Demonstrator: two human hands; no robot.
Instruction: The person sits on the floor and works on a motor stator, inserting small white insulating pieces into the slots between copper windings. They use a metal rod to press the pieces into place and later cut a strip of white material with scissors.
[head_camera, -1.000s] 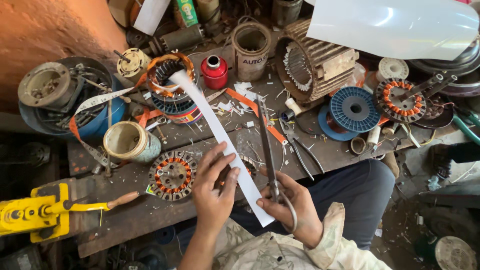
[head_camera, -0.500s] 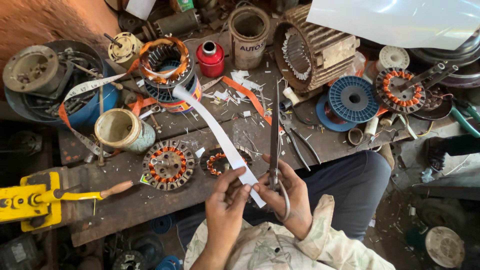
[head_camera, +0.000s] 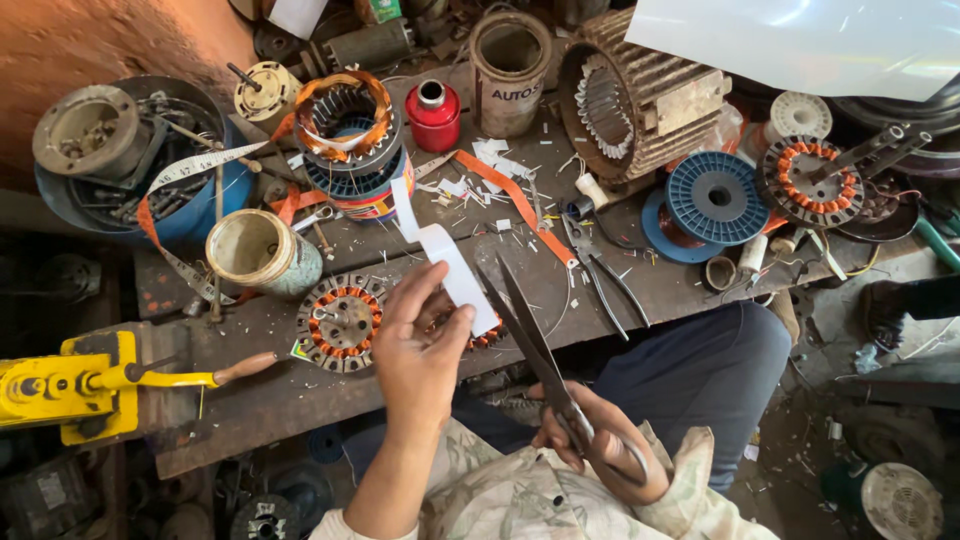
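I am looking down at the wooden workbench (head_camera: 300, 390). My left hand (head_camera: 420, 350) is pinching the white paper strip (head_camera: 445, 262) above the near edge, right of the copper-wound stator (head_camera: 338, 322). My right hand (head_camera: 600, 445), fingers clamped through the handles, is holding the scissors (head_camera: 535, 350) with blades apart beside the strip.

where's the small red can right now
In the head view, the small red can stands at the back of the workbench, left of centre, between the copper-wound stator stack and the rusty tin.
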